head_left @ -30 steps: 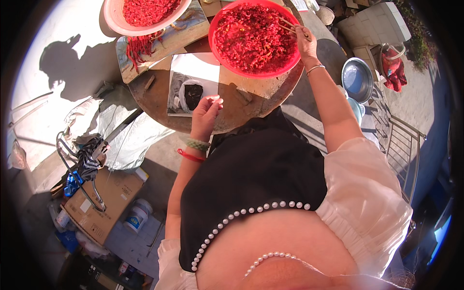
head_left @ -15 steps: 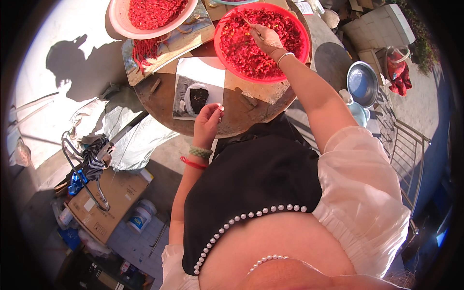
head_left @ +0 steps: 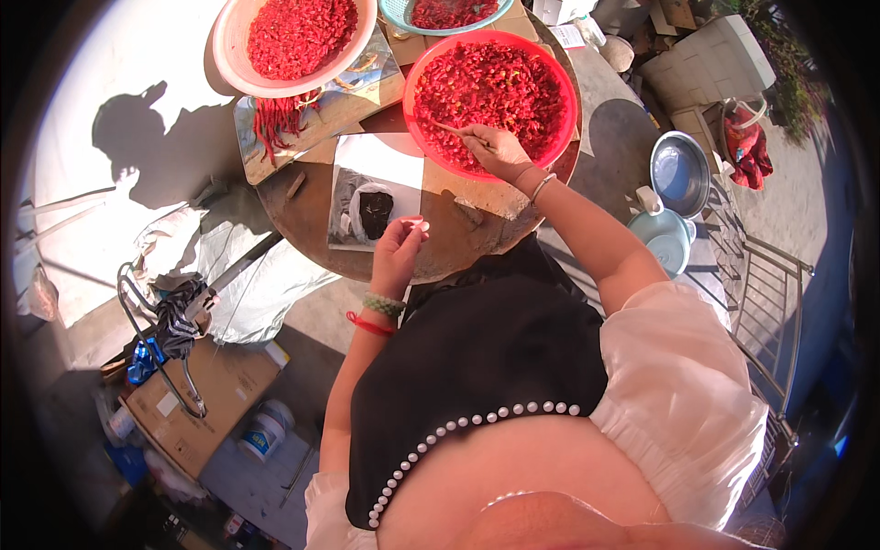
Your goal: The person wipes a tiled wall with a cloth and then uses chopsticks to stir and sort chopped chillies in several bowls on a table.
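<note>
My right hand (head_left: 497, 152) reaches into a red basin (head_left: 431, 147) full of chopped red chillies (head_left: 490, 87), its fingers closed on a thin stick (head_left: 444, 127) that lies in the chillies. My left hand (head_left: 397, 255) rests at the near edge of a round wooden table (head_left: 449, 240) and pinches a small pale piece (head_left: 420, 225) at its fingertips. Just left of that hand lies a white paper sheet (head_left: 385, 165) with a dark lump (head_left: 374, 211) on it.
A pink basin (head_left: 229, 64) of chopped chillies and a teal basket (head_left: 396, 14) stand at the table's far side, with whole red chillies (head_left: 275, 124) on a board. Metal bowls (head_left: 680, 174) sit on the ground to the right, and cardboard boxes (head_left: 197, 403) and plastic sheeting (head_left: 247, 284) to the left.
My right hand has moved from the basin's far right rim to its near side, among the chillies. My left hand has stayed by the paper sheet.
</note>
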### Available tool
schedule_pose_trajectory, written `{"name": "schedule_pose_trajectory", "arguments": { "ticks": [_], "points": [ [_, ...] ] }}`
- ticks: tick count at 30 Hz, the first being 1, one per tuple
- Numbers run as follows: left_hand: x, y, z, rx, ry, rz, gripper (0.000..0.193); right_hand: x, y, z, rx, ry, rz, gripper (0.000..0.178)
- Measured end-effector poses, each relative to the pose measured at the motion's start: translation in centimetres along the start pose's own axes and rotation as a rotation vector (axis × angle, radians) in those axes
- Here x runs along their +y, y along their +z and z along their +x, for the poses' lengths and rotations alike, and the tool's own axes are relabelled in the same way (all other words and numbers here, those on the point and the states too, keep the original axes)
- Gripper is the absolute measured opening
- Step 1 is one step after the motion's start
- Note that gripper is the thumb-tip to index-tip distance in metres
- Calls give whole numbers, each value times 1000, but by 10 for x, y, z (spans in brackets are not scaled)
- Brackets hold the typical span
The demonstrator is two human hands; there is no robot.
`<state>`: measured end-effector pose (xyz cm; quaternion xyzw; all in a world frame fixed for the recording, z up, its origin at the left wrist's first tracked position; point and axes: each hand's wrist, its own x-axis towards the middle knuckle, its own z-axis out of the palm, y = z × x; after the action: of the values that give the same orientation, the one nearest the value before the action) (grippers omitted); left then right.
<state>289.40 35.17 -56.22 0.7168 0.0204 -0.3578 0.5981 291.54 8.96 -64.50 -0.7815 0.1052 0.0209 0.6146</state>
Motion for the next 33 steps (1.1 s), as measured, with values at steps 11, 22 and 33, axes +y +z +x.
{"name": "schedule_pose_trajectory", "arguments": {
  "ticks": [11,22,33],
  "points": [
    [-4,-1,-2,26,9,-27,18,57,-112,41,578,-36,69,22],
    [1,3,-1,-55,20,58,21,24,-41,12,380,-70,-69,20],
    [5,6,3,-59,31,28,23,50,-44,-23,369,-49,116,22]
  ]
}}
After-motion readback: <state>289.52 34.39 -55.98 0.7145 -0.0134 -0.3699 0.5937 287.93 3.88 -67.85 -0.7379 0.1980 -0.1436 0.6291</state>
